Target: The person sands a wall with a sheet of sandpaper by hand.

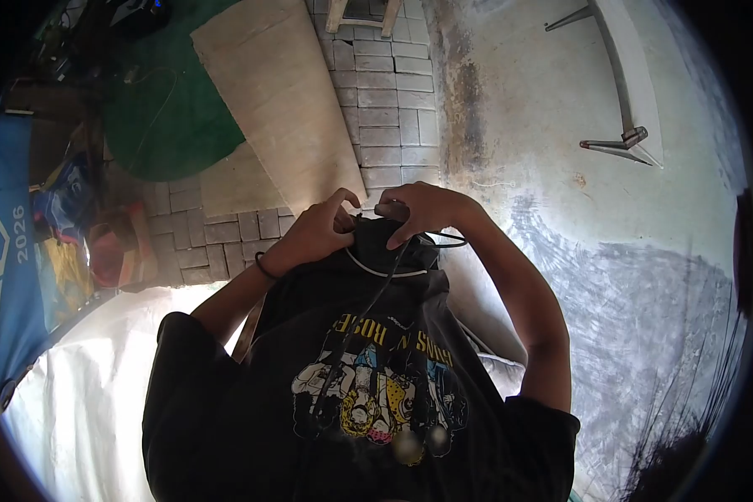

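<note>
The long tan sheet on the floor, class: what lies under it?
The green surface, smaller tan sheet and grey bricks meet the edges of the long tan sheet and seem to run under it; whatever its middle covers cannot be seen.

Two hands (pixel 314 233) (pixel 422 209), one black cloth item (pixel 376 241) and one wristband (pixel 263 266) at center; one printed T-shirt (pixel 226 418), bottom; two tan sheets (pixel 280 100) (pixel 241 184), upper left.

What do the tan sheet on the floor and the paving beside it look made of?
Tan sheet: probably cardboard or thin board, matte, judging by its flat, plain face and straight edges.
Paving: likely concrete blocks, dull grey, judging by rectangular units with dark joints.
</note>
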Tool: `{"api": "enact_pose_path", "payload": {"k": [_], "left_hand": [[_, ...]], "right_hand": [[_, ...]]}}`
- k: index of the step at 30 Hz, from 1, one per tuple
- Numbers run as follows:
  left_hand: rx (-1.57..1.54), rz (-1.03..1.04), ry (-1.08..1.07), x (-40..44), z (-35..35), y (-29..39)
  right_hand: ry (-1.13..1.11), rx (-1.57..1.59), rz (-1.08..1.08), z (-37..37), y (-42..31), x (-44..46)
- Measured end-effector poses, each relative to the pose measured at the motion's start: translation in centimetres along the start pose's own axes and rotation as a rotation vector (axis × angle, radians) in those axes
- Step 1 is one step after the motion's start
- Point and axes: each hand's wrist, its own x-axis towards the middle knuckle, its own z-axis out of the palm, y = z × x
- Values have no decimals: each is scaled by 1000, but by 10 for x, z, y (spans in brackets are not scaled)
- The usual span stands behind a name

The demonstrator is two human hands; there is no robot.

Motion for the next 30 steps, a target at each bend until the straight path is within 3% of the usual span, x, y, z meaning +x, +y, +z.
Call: {"api": "enact_pose_path", "payload": {"k": [4,9,13,15,21,26,30], "left_hand": [[-303,-10,-89,6,-13,-22],[-602,-185,-143,10,-17,-28],[-618,-193,-68,7,-12,-23],[-479,-52,61,7,-8,-21],[-251,82,270,-1,5,-7],[-248,62,223,11,-2,-10],[-262,42,102,10,-10,5]], "right_hand": [[52,55,4,6,-3,-10],[77,92,-8,9,0,-11],[77,120,-40,11,0,-10],[87,137,-73,12,-1,-10],[136,118,-120,13,-14,-14],[119,263,-173,7,-14,-17],[163,196,-201,8,-9,-18]]}}
